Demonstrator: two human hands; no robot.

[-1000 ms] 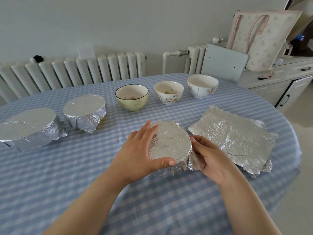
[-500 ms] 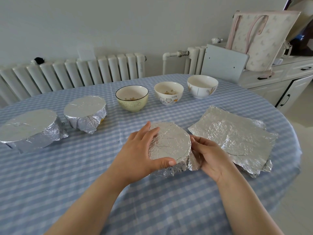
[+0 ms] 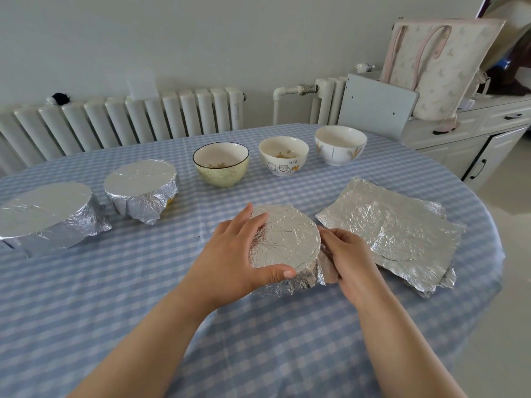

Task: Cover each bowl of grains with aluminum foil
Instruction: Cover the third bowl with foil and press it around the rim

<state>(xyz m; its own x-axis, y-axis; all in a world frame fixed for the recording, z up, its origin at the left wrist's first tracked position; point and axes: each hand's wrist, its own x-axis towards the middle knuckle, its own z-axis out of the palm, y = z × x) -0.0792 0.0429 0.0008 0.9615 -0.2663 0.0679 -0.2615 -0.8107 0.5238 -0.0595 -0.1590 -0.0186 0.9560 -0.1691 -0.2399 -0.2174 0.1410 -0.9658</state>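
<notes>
A foil-covered bowl (image 3: 287,239) stands at the middle of the table. My left hand (image 3: 230,254) cups its left side, fingers over the rim and thumb on the front edge. My right hand (image 3: 350,257) curls against its right side and presses the crumpled foil skirt to the wall. Two more foil-covered bowls, a large one (image 3: 43,216) and a smaller one (image 3: 140,182), sit at the left. Three uncovered bowls stand in a row behind: a yellow bowl (image 3: 221,175), a white cat-print bowl (image 3: 284,166) and a white bowl (image 3: 339,153). Grains show in the first two.
A stack of loose foil sheets (image 3: 393,225) lies just right of my right hand. The blue checked tablecloth (image 3: 115,297) covers the round table. Radiators (image 3: 143,119) line the wall behind, and a grey chair back (image 3: 376,104) and a white cabinet (image 3: 474,139) stand at the far right.
Both hands stay on the middle bowl. My right hand's fingers have shifted slightly along the foil at the bowl's right side.
</notes>
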